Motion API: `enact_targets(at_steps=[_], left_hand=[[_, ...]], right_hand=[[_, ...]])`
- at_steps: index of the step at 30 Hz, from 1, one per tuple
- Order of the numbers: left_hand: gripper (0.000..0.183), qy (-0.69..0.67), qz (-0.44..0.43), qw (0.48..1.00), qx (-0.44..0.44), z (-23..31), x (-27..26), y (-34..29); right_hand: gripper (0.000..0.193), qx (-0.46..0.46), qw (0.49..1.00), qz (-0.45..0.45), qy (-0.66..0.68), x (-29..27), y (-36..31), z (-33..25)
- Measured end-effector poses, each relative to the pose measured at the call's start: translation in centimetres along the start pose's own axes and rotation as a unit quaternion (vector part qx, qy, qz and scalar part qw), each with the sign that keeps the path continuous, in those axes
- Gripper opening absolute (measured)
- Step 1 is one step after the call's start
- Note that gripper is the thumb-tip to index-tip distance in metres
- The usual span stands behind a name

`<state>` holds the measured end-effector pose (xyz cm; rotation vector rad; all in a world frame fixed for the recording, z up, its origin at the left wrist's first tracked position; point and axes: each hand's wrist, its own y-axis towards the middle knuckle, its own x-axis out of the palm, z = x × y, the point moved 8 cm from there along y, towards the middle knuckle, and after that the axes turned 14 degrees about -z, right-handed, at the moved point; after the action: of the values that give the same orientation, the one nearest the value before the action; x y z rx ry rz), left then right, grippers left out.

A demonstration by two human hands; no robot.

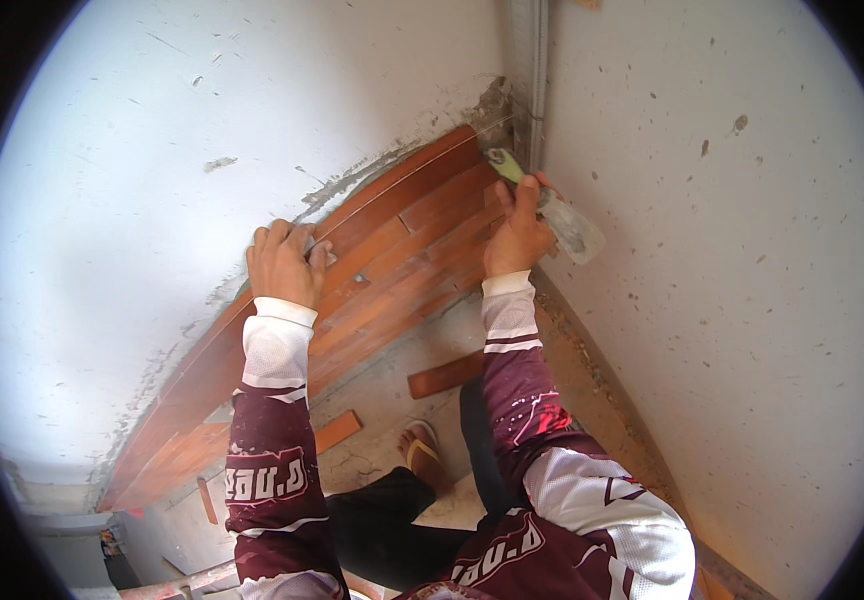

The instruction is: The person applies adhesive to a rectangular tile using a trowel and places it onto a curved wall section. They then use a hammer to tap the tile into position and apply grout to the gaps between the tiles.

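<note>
My left hand (285,268) is curled over the top edge of a band of reddish-brown wood-look strips (382,245) set along the foot of the left wall. A small greyish piece shows by its fingers, too hidden to name. Near the corner, my right hand (518,238) grips a spray bottle (574,232) with a clear body and a yellow-green head. The bottle is tilted, its head pointing up and left toward the band's far end. A thin pale line runs along the band's top edge.
Rough grey mortar (362,178) borders the band's top. A vertical grey pipe (537,80) stands in the corner beside the speckled right wall (722,250). Loose strips (447,375) lie on the concrete floor near my sandalled foot (422,455). Rubble lines the right wall's base.
</note>
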<state>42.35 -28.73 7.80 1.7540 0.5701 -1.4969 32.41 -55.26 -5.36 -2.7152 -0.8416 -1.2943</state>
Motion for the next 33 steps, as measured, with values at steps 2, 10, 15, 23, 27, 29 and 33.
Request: enact_targets(at_steps=[2,10,15,23,27,29,33], left_hand=[[0.025,-0.003,-0.006,1.0,-0.004,0.1,0.0,0.1],[0.024,0.005,0.002,1.0,-0.004,0.0,0.2,0.0],[0.025,0.011,0.004,1.0,-0.003,-0.1,0.3,-0.1],[0.024,0.003,0.013,1.0,0.002,0.2,0.2,-0.1],[0.023,0.004,0.012,1.0,0.002,0.0,0.4,-0.1],[0.022,0.007,0.012,1.0,-0.003,-0.1,0.5,0.0],[0.022,0.005,0.02,1.0,-0.002,-0.2,0.4,0.0]], right_hand=[[0.039,0.023,0.999,-0.019,0.015,-0.1,0.2,0.2],[0.03,-0.027,0.993,-0.012,-0.118,-0.6,1.1,-0.2],[0.029,-0.004,0.998,-0.025,-0.055,0.0,0.9,-0.4],[0.029,0.013,0.997,-0.058,-0.046,-0.1,1.5,-0.2],[0.03,-0.012,0.996,-0.039,-0.08,-0.8,1.6,-0.6],[0.03,0.026,0.995,-0.067,-0.069,0.0,1.5,-0.6],[0.03,-0.017,0.998,-0.047,-0.048,-0.5,1.7,-0.8]])
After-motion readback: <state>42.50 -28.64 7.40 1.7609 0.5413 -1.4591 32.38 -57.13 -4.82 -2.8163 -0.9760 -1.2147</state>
